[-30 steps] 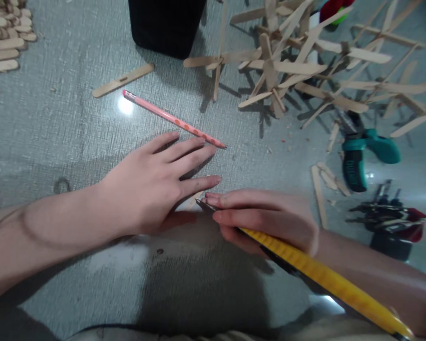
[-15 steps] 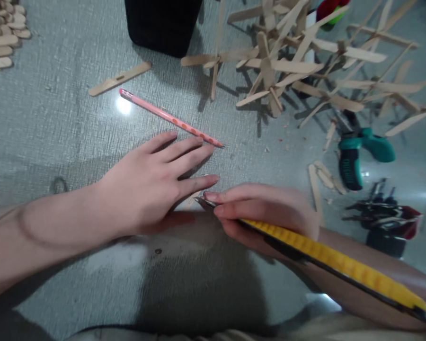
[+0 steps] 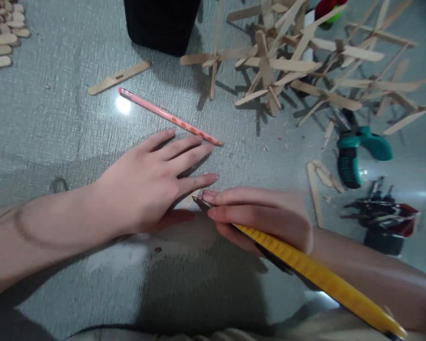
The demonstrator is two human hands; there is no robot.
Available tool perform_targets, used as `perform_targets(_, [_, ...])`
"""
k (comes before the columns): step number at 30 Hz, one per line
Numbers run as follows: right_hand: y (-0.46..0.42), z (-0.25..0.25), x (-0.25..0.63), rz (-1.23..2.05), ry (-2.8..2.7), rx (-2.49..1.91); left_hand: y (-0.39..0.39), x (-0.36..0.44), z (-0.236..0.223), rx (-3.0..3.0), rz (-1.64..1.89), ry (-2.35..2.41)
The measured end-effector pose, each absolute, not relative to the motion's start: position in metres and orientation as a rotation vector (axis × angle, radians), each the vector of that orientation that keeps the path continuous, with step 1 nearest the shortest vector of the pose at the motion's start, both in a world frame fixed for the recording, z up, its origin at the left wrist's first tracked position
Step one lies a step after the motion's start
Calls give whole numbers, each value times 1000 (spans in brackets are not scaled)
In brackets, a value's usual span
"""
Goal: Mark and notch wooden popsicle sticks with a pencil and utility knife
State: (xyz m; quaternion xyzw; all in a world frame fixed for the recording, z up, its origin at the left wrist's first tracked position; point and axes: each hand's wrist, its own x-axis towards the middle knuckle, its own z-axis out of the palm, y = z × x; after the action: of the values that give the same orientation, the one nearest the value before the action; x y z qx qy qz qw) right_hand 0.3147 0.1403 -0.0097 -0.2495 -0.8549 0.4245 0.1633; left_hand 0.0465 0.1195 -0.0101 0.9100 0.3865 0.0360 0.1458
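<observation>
My left hand point(image 3: 156, 175) lies flat on the table with its fingers spread, partly over a small wooden craft stick point(image 3: 192, 195). Most of that stick is hidden under the palm. A yellow utility knife point(image 3: 305, 265) is gripped in my right hand point(image 3: 259, 210), its handle slanting down to the lower right. Its blade tip touches or hovers at the stick's visible end; I cannot tell which. Close to my left fingertips rests a pink pencil point(image 3: 170, 117) with orange dots. Farther back is a loose craft stick point(image 3: 119, 77) with a slot in its middle.
Crossed craft-stick pieces point(image 3: 270, 66) crowd the back right, near a black container point(image 3: 161, 26). Teal-handled pliers point(image 3: 350, 156), stick offcuts point(image 3: 315, 194) and a cluster of small tools point(image 3: 379, 213) lie at the right. A stack of craft sticks point(image 3: 2, 38) sits at the far left.
My right hand has shifted slightly left, and the knife handle's rear end has swung down and left. My left hand stays in place.
</observation>
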Motion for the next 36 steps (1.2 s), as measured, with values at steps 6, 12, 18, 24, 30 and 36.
perform_targets(6, [150,-5,304,1045,-2490,-530,119,47,-8,2604,94,1123])
perform_targets(12, [152,-7,308,1076,-2537,-558,120,48,-9,2583,88,1132])
perform_targets(18, [155,-7,304,1134,-2400,-546,120,48,-10,2600,96,1126])
perform_targets(24, [154,-5,302,1129,-2437,-582,120,49,-9,2610,67,1132])
perform_targets(30, [150,-6,306,1024,-2517,-556,121,48,-9,2582,72,1120])
perform_targets(36, [150,-2,303,1068,-2519,-548,119,48,-9,2582,95,1129])
